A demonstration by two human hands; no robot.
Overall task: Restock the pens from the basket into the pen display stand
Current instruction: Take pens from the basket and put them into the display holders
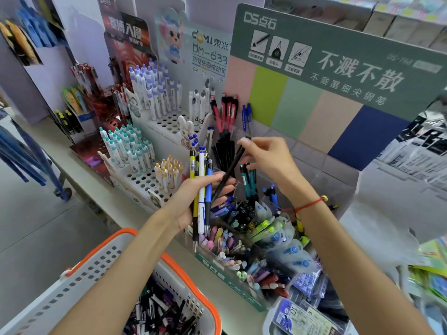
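Observation:
My left hand [193, 201] grips a bundle of pens [202, 189], white, yellow, blue and black, held upright above the counter. My right hand [268, 158] pinches the upper end of one slim black pen [228, 172], whose lower end still sits among the bundle in my left hand. Right behind my hands stands the clear pen display stand [242, 213], its compartments packed with black, red, teal and pastel pens. The white basket with an orange rim [135, 232] sits at the lower left with many loose pens [159, 310] inside.
White perforated pen racks [145, 182] with capped white pens stand to the left. A large green cardboard display [338, 76] rises behind. A plastic box of refills [297, 317] lies at the lower right. A blue cart [29, 165] stands on the floor at far left.

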